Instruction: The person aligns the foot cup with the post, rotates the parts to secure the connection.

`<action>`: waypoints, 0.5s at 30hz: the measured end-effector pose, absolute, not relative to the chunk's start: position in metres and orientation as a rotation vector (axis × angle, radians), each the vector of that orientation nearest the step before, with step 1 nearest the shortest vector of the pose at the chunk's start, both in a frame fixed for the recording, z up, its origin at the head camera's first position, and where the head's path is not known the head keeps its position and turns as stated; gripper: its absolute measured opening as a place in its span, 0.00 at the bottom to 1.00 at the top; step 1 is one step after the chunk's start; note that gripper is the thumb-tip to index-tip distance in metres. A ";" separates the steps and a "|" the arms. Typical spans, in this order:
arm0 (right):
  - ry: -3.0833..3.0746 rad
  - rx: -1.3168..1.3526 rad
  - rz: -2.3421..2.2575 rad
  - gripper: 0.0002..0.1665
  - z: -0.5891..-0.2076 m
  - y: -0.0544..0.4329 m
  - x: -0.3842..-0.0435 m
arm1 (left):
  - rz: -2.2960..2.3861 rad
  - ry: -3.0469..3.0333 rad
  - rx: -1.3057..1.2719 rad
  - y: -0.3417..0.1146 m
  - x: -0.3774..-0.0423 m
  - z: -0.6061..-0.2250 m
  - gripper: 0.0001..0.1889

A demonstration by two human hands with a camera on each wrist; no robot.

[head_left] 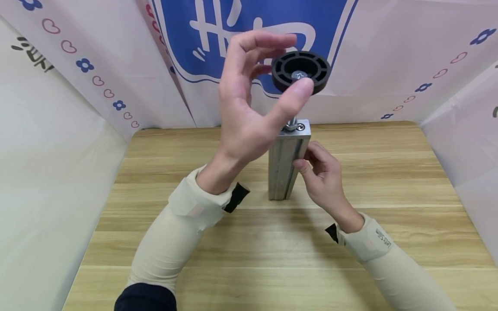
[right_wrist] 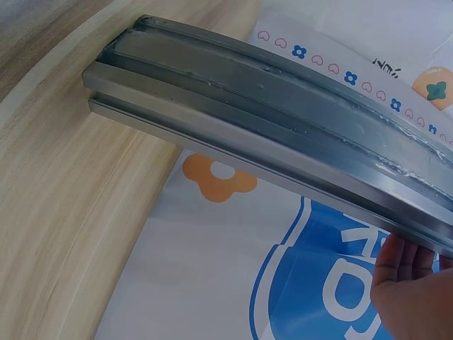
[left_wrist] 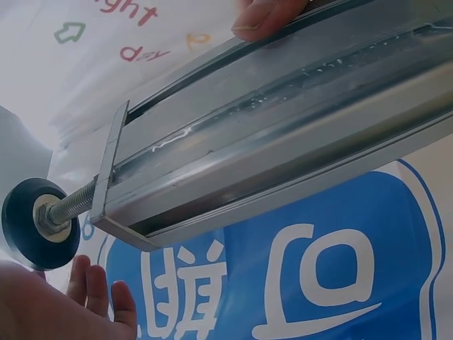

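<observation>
A silver aluminium profile [head_left: 285, 162] stands upright on the wooden table, with an end plate [head_left: 301, 128] on top. A threaded stud rises from that plate to a round black levelling foot [head_left: 321, 84], its ribbed face turned up. My left hand [head_left: 249, 103] curls around the foot, thumb over its near edge and fingers at the far left side. Lower down, my right hand [head_left: 324, 177] grips the profile's right side, thumb on the near face. The left wrist view shows the stud with a nut [left_wrist: 49, 218] under the foot. Slots run along the profile [right_wrist: 269, 113] in the right wrist view.
Behind the table [head_left: 241, 263] hangs a white printed backdrop [head_left: 350, 103] with a large blue panel. White side sheets [head_left: 58, 142] enclose the left and right edges. Pale sleeves and wrist straps cover both forearms.
</observation>
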State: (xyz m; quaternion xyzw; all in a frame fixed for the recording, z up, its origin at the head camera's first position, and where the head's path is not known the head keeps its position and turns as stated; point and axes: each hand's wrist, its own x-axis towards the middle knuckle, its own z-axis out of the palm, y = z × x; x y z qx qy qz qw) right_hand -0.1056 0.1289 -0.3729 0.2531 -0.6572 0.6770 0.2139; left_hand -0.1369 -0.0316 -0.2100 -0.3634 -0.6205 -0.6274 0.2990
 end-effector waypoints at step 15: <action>-1.814 0.721 1.881 0.39 -0.373 0.130 -0.105 | -1.519 -1.761 -0.871 -0.031 -0.137 -0.206 0.36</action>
